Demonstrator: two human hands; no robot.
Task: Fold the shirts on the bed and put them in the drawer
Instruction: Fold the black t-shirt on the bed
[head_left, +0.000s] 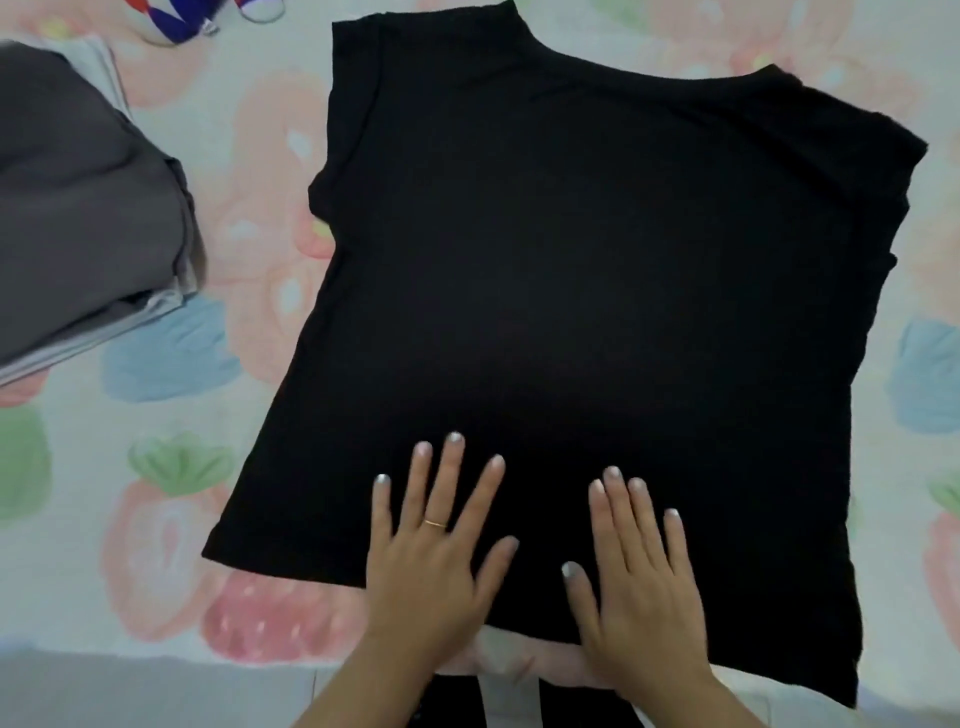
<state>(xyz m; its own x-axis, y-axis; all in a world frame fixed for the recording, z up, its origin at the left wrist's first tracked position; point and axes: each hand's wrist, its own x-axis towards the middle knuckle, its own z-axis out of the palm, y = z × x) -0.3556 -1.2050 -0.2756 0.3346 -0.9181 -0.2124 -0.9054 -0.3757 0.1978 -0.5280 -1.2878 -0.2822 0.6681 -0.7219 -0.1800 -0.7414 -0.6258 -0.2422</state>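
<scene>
A black shirt (571, 270) lies flat on the bed, collar at the far end, hem toward me, sleeves tucked in at the sides. My left hand (436, 551) presses flat on the shirt near the hem, fingers spread, a thin ring on one finger. Beside it, my right hand (639, 577) also lies flat on the fabric with straight fingers. Neither hand grips anything. No drawer is in view.
The bed sheet (171, 493) has a pastel strawberry print. A stack of folded grey garments (83, 208) sits at the left edge. A red, white and blue item (176, 21) lies at the far top left. The bed's near edge runs along the bottom.
</scene>
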